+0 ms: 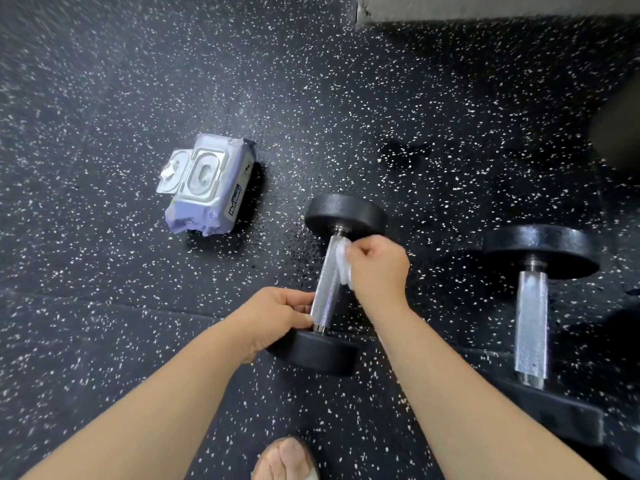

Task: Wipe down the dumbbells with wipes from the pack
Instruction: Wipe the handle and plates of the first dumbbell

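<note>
Directly below the viewer, a black-ended dumbbell (327, 285) lies on a speckled rubber floor (138, 81), its knurled metal handle running away from the person. The left hand (277, 317) curls round the near end of the handle, just above the near weight, steadying it. The right hand (379, 268) pinches a bunched white wipe (343, 263) against the far part of the handle, close to the far weight. To the left, well apart, sits the pack of wipes (211, 183) with its flip lid open. To the right, a second dumbbell (531, 317) lies untouched. A foot (284, 459) shows at the bottom edge. Judging by its build, the dumbbell is heavy, rigid and apt to roll on its round ends, so a firm grip on the handle near one weight seems the sound place to hold. The knurling should give purchase even when damp. The wipe looks thin, limp and moist, best kept bunched between fingertips and thumb.
</note>
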`<state>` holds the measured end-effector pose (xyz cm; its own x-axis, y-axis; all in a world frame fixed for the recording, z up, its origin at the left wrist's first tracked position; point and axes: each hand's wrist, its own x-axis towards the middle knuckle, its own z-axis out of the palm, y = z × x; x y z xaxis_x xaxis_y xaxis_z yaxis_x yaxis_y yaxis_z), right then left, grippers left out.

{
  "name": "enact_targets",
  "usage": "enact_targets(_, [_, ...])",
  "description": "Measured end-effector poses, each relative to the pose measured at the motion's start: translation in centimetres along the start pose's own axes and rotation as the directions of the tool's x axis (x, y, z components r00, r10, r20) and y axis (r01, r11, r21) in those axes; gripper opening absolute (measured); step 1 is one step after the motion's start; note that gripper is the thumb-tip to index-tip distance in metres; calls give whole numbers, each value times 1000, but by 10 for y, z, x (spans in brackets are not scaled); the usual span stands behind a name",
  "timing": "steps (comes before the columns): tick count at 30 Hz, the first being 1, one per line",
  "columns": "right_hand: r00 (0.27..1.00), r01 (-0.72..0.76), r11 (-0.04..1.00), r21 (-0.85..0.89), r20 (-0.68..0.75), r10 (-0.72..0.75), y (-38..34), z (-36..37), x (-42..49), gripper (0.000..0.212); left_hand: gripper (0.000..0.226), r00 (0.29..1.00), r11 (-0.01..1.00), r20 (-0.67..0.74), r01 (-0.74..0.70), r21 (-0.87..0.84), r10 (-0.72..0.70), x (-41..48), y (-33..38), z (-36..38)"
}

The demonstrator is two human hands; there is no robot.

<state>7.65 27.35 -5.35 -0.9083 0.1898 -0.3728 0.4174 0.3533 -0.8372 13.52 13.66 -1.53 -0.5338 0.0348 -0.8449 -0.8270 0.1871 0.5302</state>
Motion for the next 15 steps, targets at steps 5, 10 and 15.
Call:
enact_targets(5, [1000,-24,999,-32,-4,24,5,6,-17,17,39,1000,995,-12,-2,104,3,1,3,-1])
enact_targets(10, [973,82,975,-208,229,-33,23,-7,-60,34,35,1000,988,-2,-23,154,24,1,6,-3])
enact_targets(15, [989,-100,992,-73,103,107,34,-12,-37,13,41,1000,988,5,-20,152,19,1,3,-1])
